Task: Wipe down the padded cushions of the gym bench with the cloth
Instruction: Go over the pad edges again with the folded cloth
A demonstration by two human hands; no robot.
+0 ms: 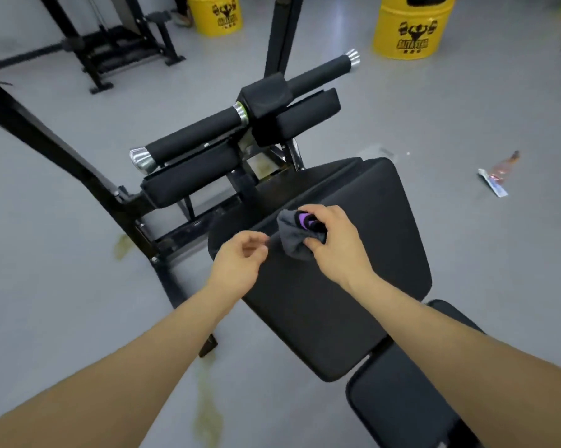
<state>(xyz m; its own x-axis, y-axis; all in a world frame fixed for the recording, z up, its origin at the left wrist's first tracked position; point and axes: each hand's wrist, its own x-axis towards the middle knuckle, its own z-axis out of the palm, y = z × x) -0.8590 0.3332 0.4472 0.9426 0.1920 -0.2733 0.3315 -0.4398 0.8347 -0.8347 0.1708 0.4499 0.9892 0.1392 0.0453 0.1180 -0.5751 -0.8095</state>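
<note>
Head view: right hand (335,244) has its grip bunched round the cloth (297,236), on the big cushion (353,286); left hand (240,263) loosely curled, empty, just beside at 9 o'clock; cushion's long axis runs 1 to 7 o'clock, mostly unwiped toward 6, probably.

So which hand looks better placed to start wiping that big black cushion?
The right hand: it already grips the grey cloth just over the large cushion. The left hand hovers beside it with loosely curled fingers, holding nothing.
</note>
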